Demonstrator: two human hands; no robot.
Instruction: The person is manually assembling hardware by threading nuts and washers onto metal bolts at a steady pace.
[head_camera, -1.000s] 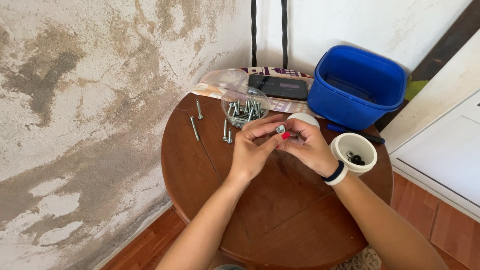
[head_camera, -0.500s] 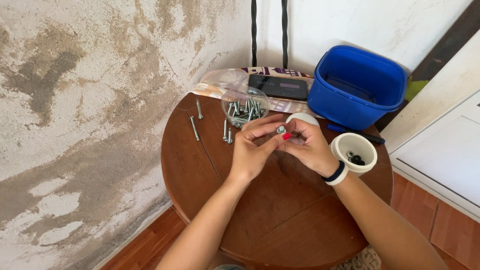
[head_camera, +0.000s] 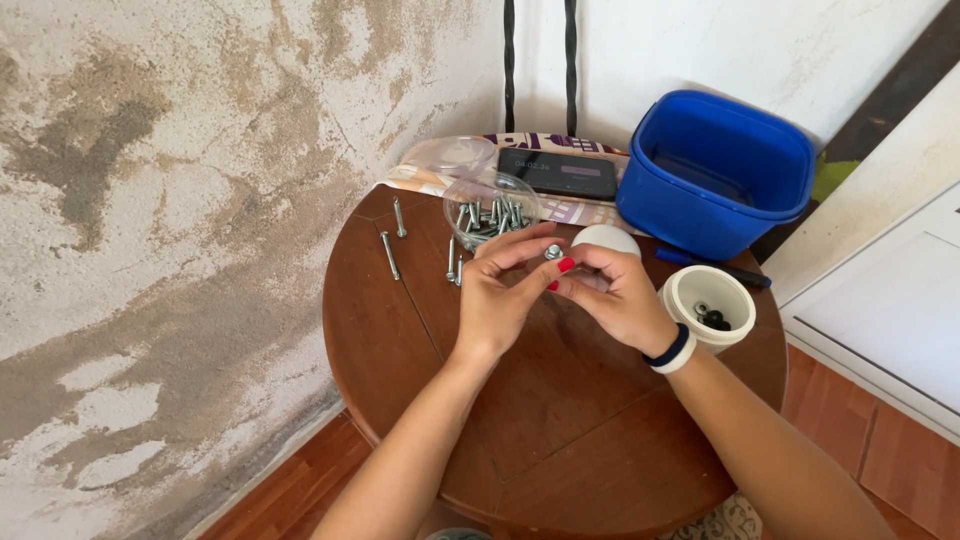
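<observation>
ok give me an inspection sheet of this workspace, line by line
surface: round brown wooden table, seam lines visible.
job's things: small silver bolt pinched between both hands; clear bowl of bolts; loose bolts on the table.
clutter: white cup holding dark small parts, blue plastic tub, phone, pen.
grippers: left hand and right hand meet at the bolt.
cables: nothing seen.
surroundings: stained peeling wall, reddish floor tiles.

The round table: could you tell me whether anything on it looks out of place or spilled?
Yes. Several loose bolts lie scattered on the bare wood of the round table, outside the clear bowl that holds the rest. Behind it, the wall plaster is stained and flaking.
</observation>
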